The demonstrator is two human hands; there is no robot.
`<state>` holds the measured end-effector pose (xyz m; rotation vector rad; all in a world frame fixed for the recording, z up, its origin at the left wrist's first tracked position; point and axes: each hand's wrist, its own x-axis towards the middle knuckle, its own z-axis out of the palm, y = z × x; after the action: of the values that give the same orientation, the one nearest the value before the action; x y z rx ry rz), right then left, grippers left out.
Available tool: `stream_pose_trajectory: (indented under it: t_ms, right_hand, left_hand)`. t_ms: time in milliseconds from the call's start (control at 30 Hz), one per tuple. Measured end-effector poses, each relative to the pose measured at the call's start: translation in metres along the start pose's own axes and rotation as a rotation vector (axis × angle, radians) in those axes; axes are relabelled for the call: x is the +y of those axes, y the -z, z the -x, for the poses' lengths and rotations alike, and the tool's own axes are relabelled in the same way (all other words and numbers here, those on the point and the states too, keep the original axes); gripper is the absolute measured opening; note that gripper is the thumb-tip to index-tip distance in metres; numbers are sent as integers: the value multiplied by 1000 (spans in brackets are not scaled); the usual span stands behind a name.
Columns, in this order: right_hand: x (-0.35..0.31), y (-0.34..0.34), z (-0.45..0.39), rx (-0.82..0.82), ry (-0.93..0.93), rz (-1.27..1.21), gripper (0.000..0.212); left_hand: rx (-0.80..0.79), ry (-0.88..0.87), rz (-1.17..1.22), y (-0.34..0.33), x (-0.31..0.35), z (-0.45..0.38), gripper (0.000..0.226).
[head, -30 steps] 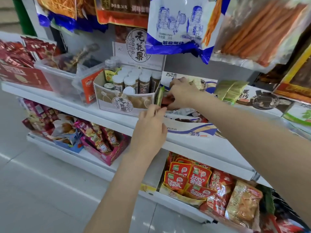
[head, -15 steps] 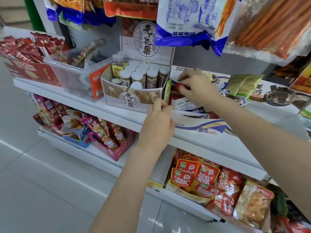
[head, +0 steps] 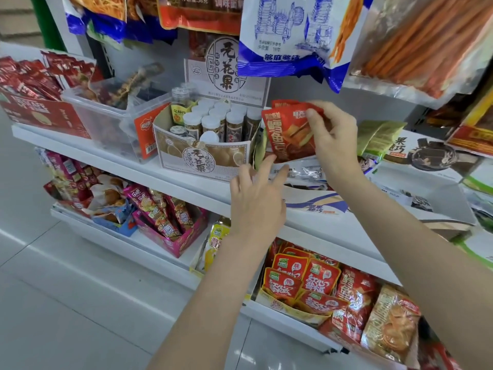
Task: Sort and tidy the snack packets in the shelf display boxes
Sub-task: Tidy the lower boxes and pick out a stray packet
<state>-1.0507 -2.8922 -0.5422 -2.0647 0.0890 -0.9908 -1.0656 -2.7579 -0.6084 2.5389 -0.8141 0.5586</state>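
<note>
My right hand pinches a small bunch of red snack packets and holds them upright above a white and blue display box on the middle shelf. My left hand hovers just below them with its fingers spread and relaxed, the fingertips close to the packets' lower edge. It holds nothing. Silver packets lie in the box under the red ones.
A beige box of jars stands just left of the hands, a clear tub further left. Large hanging bags overhang from above. The lower shelf holds red packets in a box. The white shelf edge runs diagonally.
My right hand has lifted the red packets up out of the white and blue box. My left hand has let go of the box edge and opened below them.
</note>
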Motion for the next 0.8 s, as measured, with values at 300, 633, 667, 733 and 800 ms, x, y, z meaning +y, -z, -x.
stream_pose_trajectory:
  t_ms: [300, 633, 667, 733, 800]
  right_hand:
    - [-42, 70, 60, 375, 170, -130, 18]
    - [-24, 160, 177, 190, -167, -50, 15]
    - [-22, 164, 185, 138, -220, -75, 12]
    - [-16, 176, 198, 0, -314, -66, 10]
    - [-6, 185, 210, -195, -305, 236, 25]
  left_hand:
    - [-172, 24, -16, 10, 2, -1, 54]
    - [-786, -118, 904, 16, 95, 62, 39]
    - [-771, -146, 862, 9, 102, 64, 34]
    - [-744, -161, 759, -4, 111, 68, 26]
    - [-745, -227, 631, -19, 115, 74, 25]
